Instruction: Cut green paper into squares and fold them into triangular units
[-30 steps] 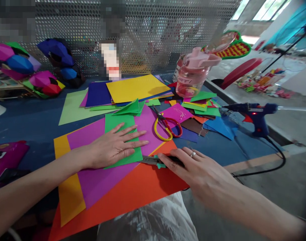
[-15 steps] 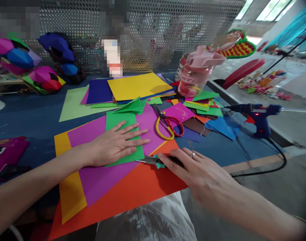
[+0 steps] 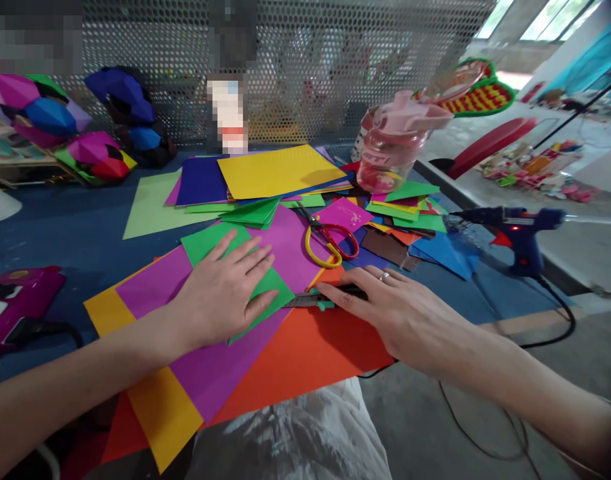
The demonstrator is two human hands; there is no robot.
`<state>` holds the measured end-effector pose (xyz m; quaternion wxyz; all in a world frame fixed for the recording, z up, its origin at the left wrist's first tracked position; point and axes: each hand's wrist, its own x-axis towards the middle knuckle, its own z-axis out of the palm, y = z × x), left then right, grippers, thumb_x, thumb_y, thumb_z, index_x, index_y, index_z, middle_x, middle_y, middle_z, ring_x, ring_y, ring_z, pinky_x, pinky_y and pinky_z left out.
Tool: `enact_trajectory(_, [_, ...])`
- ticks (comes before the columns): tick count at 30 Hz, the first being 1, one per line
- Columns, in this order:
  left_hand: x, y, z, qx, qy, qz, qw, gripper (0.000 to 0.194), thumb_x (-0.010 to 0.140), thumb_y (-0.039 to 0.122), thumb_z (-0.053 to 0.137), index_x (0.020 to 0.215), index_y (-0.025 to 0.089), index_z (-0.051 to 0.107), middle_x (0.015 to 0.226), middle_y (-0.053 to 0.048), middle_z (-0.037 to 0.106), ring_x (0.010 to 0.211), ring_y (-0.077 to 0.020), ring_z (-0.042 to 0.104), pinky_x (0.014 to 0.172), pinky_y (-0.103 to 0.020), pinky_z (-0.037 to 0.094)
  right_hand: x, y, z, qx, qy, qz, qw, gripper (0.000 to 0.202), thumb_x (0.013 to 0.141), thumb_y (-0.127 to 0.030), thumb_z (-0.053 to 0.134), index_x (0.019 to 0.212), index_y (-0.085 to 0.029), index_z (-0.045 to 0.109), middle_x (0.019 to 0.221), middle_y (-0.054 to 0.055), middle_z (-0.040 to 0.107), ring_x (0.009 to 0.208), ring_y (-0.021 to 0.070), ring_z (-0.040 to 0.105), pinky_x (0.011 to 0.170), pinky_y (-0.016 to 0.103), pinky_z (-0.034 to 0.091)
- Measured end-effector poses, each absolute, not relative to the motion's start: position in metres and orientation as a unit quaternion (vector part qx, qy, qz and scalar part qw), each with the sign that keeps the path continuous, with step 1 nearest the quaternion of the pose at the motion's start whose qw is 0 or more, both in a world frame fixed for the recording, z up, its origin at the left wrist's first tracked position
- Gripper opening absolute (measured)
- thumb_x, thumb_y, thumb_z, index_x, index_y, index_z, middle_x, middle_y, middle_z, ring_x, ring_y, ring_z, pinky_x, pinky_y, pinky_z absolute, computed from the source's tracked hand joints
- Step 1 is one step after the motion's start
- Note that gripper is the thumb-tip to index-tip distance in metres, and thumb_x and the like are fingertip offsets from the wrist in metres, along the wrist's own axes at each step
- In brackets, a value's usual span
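Note:
My left hand lies flat with fingers spread, pressing on a green foam or paper sheet. Under the green sheet lie a purple sheet, a yellow-orange sheet and, lowest, a red-orange sheet that overhangs the table's front edge. A utility knife is gripped in my right hand, its blade beside the green sheet's right corner; whether it touches is unclear. Scissors with one yellow and one red handle rest on the purple sheet, near a folded green piece.
Stacked coloured sheets, a pink bottle and offcuts lie farther back. A blue glue gun with a cord stands at the right edge. A magenta tool sits left; coloured paper shapes stand behind a mesh panel's front.
The green, purple and yellow-orange sheets have turned counterclockwise, with my left hand moving slightly left. The scissors have shifted a little left. My right hand and the knife have moved slightly away from me.

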<state>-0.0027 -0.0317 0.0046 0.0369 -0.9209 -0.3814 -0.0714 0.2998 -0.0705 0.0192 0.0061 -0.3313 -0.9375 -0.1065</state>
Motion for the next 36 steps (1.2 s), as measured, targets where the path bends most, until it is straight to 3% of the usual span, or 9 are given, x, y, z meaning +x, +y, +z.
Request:
enact_trajectory(2, [-0.009, -0.02, 0.008, -0.944, -0.317, -0.086, 0.02, 0.054, 0.104, 0.049, 0.046, 0.132, 0.006, 0.063, 0.158, -0.022, 0.046, 0.153, -0.0361, 0.033, 0.128, -0.056, 0.014, 0.3, -0.071, 0.018, -0.331, -0.937, -0.111, 0.009, 0.083, 0.072, 0.004, 0.047, 0.152, -0.019, 0.046, 0.13, 0.016, 0.058, 0.095, 0.0275, 0.066, 0.083, 0.046, 0.057])
enact_trajectory(3, [-0.013, -0.014, 0.008, -0.952, -0.294, -0.09, -0.009, 0.05, 0.104, 0.049, 0.049, 0.127, 0.008, 0.065, 0.161, -0.02, 0.041, 0.155, -0.0339, 0.029, 0.128, -0.052, 0.018, 0.3, -0.071, 0.018, -0.331, -0.937, -0.114, 0.01, 0.083, 0.072, 0.004, 0.048, 0.151, -0.019, 0.046, 0.129, 0.016, 0.059, 0.093, 0.0273, 0.066, 0.083, 0.046, 0.057])
enact_trajectory(6, [-0.021, -0.002, 0.004, -0.945, -0.292, -0.085, -0.121, 0.048, 0.106, 0.05, 0.046, 0.141, 0.018, 0.052, 0.169, -0.012, 0.03, 0.156, -0.0275, 0.027, 0.125, -0.047, 0.029, 0.302, -0.071, 0.015, -0.331, -0.937, -0.112, 0.012, 0.084, 0.073, 0.003, 0.048, 0.153, -0.02, 0.044, 0.13, 0.016, 0.059, 0.097, 0.0271, 0.065, 0.085, 0.046, 0.056])
enact_trajectory(9, [-0.02, -0.002, -0.002, -0.949, -0.274, -0.033, -0.15, 0.05, 0.111, 0.043, 0.033, 0.16, 0.035, 0.028, 0.17, -0.002, 0.028, 0.158, -0.0254, 0.022, 0.127, -0.056, 0.013, 0.304, -0.071, 0.014, -0.329, -0.938, -0.107, 0.011, 0.085, 0.074, 0.002, 0.049, 0.156, -0.02, 0.041, 0.131, 0.016, 0.058, 0.101, 0.0264, 0.063, 0.086, 0.042, 0.055])
enact_trajectory(12, [-0.017, -0.005, -0.006, -0.958, -0.261, -0.004, -0.121, 0.052, 0.111, 0.049, 0.032, 0.161, 0.049, 0.021, 0.171, 0.006, 0.024, 0.159, -0.0278, 0.018, 0.126, -0.061, 0.003, 0.303, -0.073, 0.015, -0.327, -0.938, -0.112, 0.007, 0.083, 0.075, 0.001, 0.05, 0.155, -0.019, 0.041, 0.127, 0.016, 0.058, 0.097, 0.0253, 0.063, 0.083, 0.04, 0.055])
enact_trajectory(26, [-0.017, -0.005, -0.007, -0.956, -0.273, 0.009, -0.111, 0.051, 0.111, 0.053, 0.028, 0.161, 0.048, 0.021, 0.171, 0.008, 0.019, 0.159, -0.0277, 0.015, 0.126, -0.059, 0.002, 0.299, -0.086, 0.018, -0.315, -0.944, -0.097, 0.015, 0.081, 0.073, 0.002, 0.044, 0.152, -0.012, 0.04, 0.125, 0.017, 0.057, 0.094, 0.0261, 0.063, 0.086, 0.048, 0.058])
enact_trajectory(36, [-0.016, -0.007, -0.006, -0.958, -0.27, 0.012, -0.095, 0.054, 0.109, 0.057, 0.028, 0.162, 0.049, 0.016, 0.172, 0.007, 0.019, 0.159, -0.0277, 0.018, 0.126, -0.057, 0.0, 0.292, -0.09, 0.015, -0.322, -0.943, -0.084, 0.016, 0.09, 0.065, 0.0, 0.047, 0.154, -0.011, 0.036, 0.123, 0.018, 0.057, 0.103, 0.0308, 0.061, 0.084, 0.048, 0.059])
